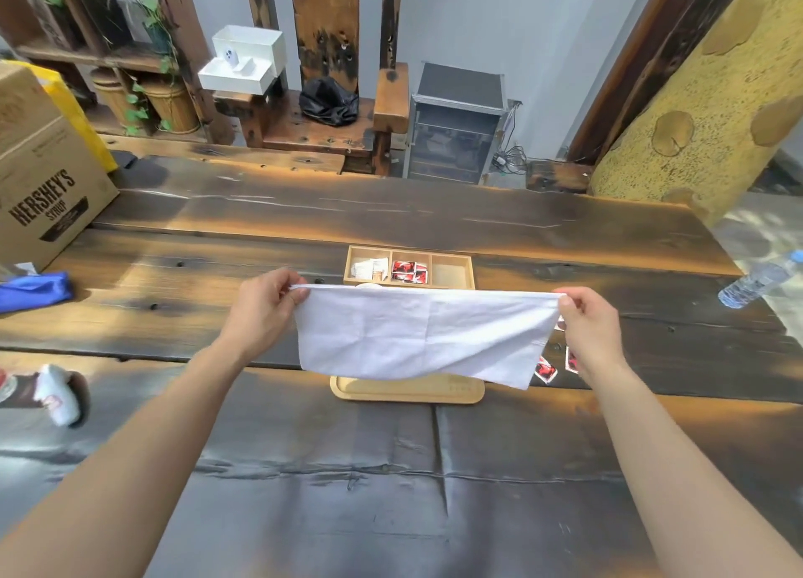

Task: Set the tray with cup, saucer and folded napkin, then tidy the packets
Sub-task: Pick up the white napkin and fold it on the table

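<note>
Napkin (417,334): white cloth I see stretched in the air, hiding most of the tray (408,393).
Left hand (265,308): pinching its 9 o'clock corner.
Right hand (591,330): pinching the 3 o'clock corner.
Packets (545,370): red, loose on the table (434,217) (partly hidden) at the napkin's 4 o'clock.

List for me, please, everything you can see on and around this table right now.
White cloth napkin: one, held stretched above the tray.
Light wooden tray: one, table centre, mostly hidden.
Three-compartment wooden box: one, behind the napkin; white packets left, red packets middle.
Loose red packets: at least two, right of tray.
Brown cardboard box: one, far left.
Clear plastic bottle: one, lying far right.
Hands: left, right, each pinching a top corner.
</note>
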`<control>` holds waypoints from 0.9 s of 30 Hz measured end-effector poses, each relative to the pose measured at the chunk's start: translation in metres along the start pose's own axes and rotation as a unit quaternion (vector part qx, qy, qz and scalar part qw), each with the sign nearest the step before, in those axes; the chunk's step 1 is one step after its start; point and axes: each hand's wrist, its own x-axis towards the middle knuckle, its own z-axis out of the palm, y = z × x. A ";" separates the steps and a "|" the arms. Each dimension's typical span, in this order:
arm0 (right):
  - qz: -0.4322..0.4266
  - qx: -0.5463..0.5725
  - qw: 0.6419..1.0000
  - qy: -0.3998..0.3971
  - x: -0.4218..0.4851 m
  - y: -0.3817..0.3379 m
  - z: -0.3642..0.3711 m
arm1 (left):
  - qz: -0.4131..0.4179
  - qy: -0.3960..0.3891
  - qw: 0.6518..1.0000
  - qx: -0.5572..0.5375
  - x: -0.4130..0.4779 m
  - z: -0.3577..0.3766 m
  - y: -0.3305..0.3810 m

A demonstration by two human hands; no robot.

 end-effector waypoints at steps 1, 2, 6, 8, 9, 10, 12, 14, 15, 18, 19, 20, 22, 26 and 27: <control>0.008 0.004 1.000 -0.008 0.006 -0.003 0.001 | -0.004 0.006 1.000 -0.006 0.006 0.000 0.000; 0.012 0.011 1.000 -0.015 0.010 -0.007 0.001 | 0.000 0.016 1.000 -0.006 0.010 0.000 0.001; 0.007 0.046 0.999 -0.028 0.008 -0.009 -0.011 | 0.069 0.078 0.994 0.017 -0.003 0.003 -0.003; 0.000 0.042 0.998 -0.038 -0.007 0.009 -0.018 | 0.120 0.122 0.985 0.029 -0.032 0.013 -0.015; -0.001 0.046 0.998 -0.050 -0.019 0.023 -0.020 | 0.141 0.128 0.981 0.032 -0.051 0.021 -0.024; 0.006 0.055 0.996 -0.070 -0.032 0.042 -0.021 | 0.163 0.114 0.979 0.038 -0.072 0.031 -0.036; 0.035 0.044 0.991 -0.124 -0.063 0.084 -0.019 | 0.183 0.035 0.980 0.069 -0.120 0.058 -0.067; 0.065 -0.037 0.981 -0.177 -0.096 0.129 -0.014 | 0.138 -0.101 0.979 0.110 -0.168 0.081 -0.097; 0.073 -0.081 0.973 -0.203 -0.111 0.151 -0.010 | 0.096 -0.170 0.974 0.112 -0.188 0.090 -0.110; 0.120 -0.147 0.945 -0.266 -0.150 0.207 -0.002 | 0.027 -0.293 0.947 0.133 -0.233 0.112 -0.138; 0.135 -0.156 0.939 -0.275 -0.159 0.219 -0.002 | 0.029 -0.310 0.939 0.144 -0.242 0.117 -0.143; 0.142 -0.164 0.936 -0.276 -0.166 0.228 -0.002 | 0.034 -0.315 0.935 0.158 -0.249 0.121 -0.144; 0.142 -0.179 0.935 -0.273 -0.174 0.237 -0.004 | 0.051 -0.316 0.930 0.183 -0.258 0.123 -0.144; 0.127 -0.194 0.928 -0.291 -0.180 0.241 -0.012 | 0.102 -0.320 0.915 0.225 -0.271 0.123 -0.153; 0.124 -0.201 0.925 -0.297 -0.180 0.242 -0.014 | 0.114 -0.318 0.911 0.237 -0.274 0.124 -0.156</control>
